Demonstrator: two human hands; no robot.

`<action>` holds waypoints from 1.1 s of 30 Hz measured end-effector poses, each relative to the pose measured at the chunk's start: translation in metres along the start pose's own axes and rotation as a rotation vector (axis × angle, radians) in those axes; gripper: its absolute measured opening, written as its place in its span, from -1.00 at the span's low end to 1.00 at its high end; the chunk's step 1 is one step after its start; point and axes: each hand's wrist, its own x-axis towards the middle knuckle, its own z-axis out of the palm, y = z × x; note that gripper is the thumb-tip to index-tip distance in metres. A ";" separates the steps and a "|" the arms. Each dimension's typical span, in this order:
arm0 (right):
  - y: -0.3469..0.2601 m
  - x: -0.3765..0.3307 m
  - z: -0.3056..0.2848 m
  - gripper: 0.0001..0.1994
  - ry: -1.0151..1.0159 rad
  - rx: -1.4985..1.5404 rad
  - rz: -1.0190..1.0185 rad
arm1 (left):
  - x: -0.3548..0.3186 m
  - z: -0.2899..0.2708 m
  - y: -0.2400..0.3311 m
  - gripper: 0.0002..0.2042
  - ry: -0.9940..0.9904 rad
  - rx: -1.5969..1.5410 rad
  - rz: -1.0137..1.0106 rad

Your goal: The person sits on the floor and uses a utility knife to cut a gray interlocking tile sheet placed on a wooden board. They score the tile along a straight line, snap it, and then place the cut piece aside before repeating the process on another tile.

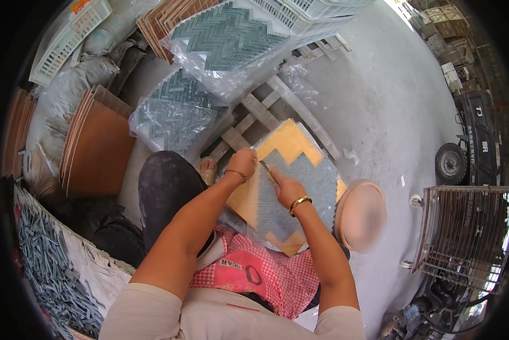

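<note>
A mesh-backed mosaic sheet [291, 212] with a zigzag edge lies on a yellow board [288, 139] in front of my knees. My left hand [244, 163] is closed at the sheet's upper left edge, fingers pinched on what looks like the mesh. My right hand [288, 190] grips a slim knife [269, 172] with a yellowish handle. Its dark blade points up and left, close to my left fingertips. The exact spot where the blade meets the mesh is too small to make out.
Green herringbone tile sheets in clear plastic [226, 39] are stacked beyond a wooden pallet [260, 113]. Brown boards [98, 147] stand at left, above a bin of loose grey tile strips [56, 272]. A round pinkish stool [363, 216] and a wheeled metal rack [464, 238] are at right.
</note>
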 end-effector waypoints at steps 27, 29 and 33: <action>0.035 0.006 0.015 -0.48 -0.057 0.800 -0.088 | -0.005 -0.015 0.023 -0.81 -0.171 0.191 -0.015; 0.038 0.015 0.014 -0.48 -0.077 0.681 -0.111 | -0.004 -0.017 0.026 -0.83 -0.157 0.262 -0.041; 0.037 0.020 0.016 -0.49 0.004 0.491 -0.137 | -0.010 -0.011 0.027 -0.88 -0.028 0.319 0.074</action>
